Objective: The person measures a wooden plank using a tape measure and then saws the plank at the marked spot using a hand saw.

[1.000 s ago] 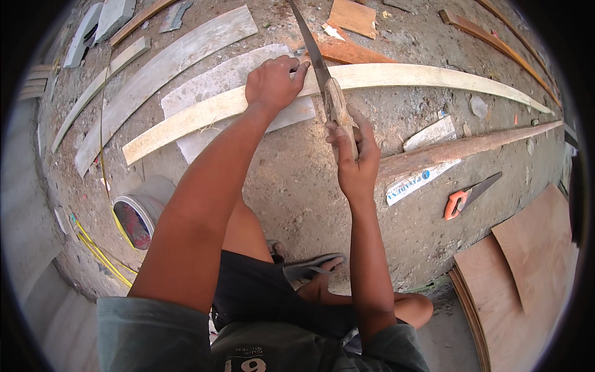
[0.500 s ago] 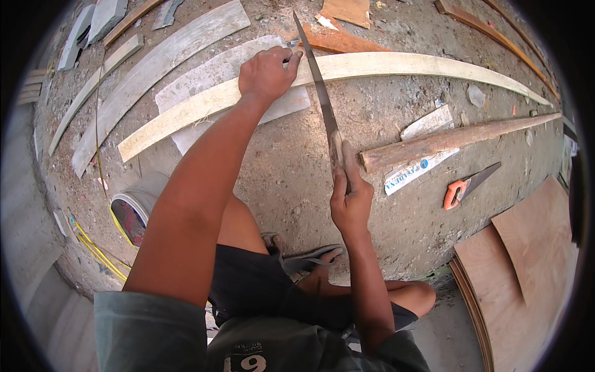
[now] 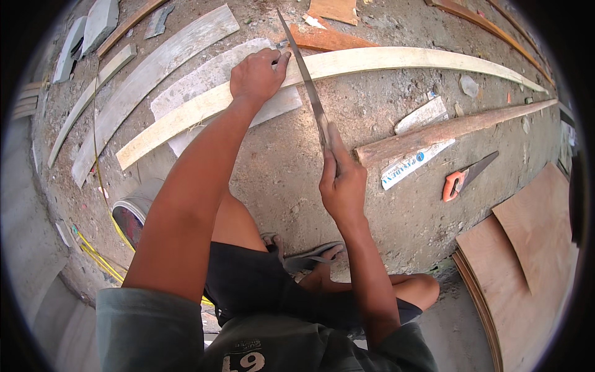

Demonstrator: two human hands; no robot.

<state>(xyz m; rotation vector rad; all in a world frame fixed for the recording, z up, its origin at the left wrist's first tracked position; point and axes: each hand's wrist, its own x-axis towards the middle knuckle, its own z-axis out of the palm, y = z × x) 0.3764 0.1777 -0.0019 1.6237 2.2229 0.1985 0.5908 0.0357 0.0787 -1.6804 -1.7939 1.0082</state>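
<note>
A flat white strip with blue print (image 3: 414, 162), seemingly a label or wrapper, lies right of centre on the ground, partly under a tapered wooden pole (image 3: 452, 127).

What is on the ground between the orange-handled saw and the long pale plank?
In the head view, a brown tapered pole and a flat white strip lie between the orange-handled saw and the pale plank.
</note>
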